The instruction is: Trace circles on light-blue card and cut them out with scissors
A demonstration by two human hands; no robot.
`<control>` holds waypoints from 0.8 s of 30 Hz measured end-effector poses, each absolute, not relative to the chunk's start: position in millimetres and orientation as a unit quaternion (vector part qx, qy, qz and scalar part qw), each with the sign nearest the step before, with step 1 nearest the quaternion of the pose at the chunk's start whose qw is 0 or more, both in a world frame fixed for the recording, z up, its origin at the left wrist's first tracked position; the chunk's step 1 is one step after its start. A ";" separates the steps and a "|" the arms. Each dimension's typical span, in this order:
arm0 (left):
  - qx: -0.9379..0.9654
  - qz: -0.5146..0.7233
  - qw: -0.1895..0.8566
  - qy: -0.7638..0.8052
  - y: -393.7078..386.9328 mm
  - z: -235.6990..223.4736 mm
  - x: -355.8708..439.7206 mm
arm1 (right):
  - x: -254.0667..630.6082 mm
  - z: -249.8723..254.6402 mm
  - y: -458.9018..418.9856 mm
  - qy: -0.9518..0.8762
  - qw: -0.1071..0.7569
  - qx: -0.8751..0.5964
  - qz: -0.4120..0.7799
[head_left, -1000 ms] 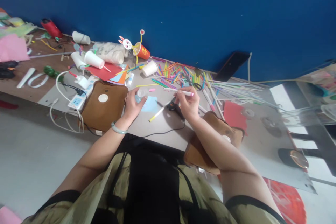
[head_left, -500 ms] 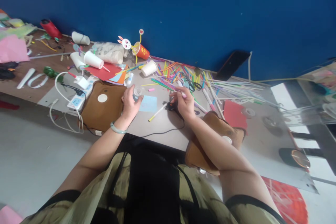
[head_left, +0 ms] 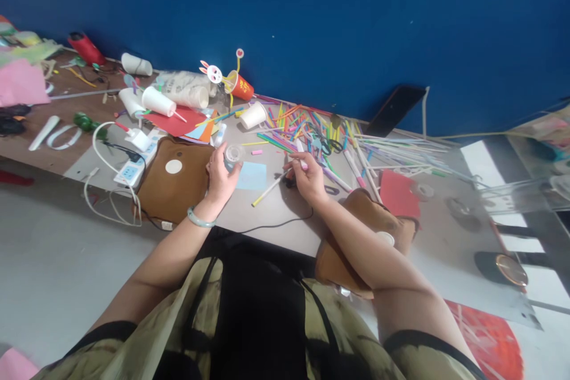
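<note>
My left hand, with a pale bangle at its wrist, has thumb and fingers around a clear tape roll. Beside the thumb lies a light blue square of paper. My right hand pinches a slim white-and-pink marker, partly covered by the fingers. A white stick with a yellow-green end, like another marker, lies on the table just left of that hand. Under the right fingers is a small black object, mostly hidden. A short pink piece sits between the hands.
Coloured straws and scissors lie behind my right hand. Brown pouches flank my arms. A power strip, paper cups and red paper are leftward. A dark phone-like slab leans on the blue wall.
My right hand has shifted slightly left and down, and the marker in its fingers has turned more upright. The left hand and tape roll stay nearly still.
</note>
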State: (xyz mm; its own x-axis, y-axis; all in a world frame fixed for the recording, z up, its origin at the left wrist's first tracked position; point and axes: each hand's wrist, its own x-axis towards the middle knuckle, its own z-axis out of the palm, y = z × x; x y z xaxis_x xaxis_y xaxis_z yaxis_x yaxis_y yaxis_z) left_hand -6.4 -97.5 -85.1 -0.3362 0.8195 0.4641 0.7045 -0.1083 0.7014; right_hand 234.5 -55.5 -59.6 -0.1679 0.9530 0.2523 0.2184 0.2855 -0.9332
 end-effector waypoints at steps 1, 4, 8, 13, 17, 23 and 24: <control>0.574 0.476 0.059 0.664 -97.6 -85.0 -6.2 | 234.5 -60.1 -55.4 -0.655 0.462 -0.449 0.394; 0.575 0.479 0.063 0.660 -98.3 -84.3 -6.1 | 234.7 -61.7 -55.3 -0.660 0.455 -0.453 0.390; 0.576 0.482 0.068 0.657 -99.1 -83.8 -6.7 | 234.7 -63.0 -55.4 -0.667 0.449 -0.455 0.384; 0.592 0.479 0.076 0.644 -98.5 -83.1 -7.4 | 234.4 -63.2 -55.9 -0.675 0.447 -0.450 0.377; 0.628 0.456 0.088 0.624 -98.5 -80.0 -3.6 | 233.5 -63.3 -56.8 -0.685 0.441 -0.450 0.366; 0.644 0.371 0.103 0.661 -101.3 -74.7 4.7 | 230.8 -61.3 -59.2 -0.713 0.428 -0.436 0.345; 0.645 0.360 0.104 0.665 -101.5 -74.5 5.3 | 230.5 -61.0 -59.6 -0.720 0.425 -0.431 0.340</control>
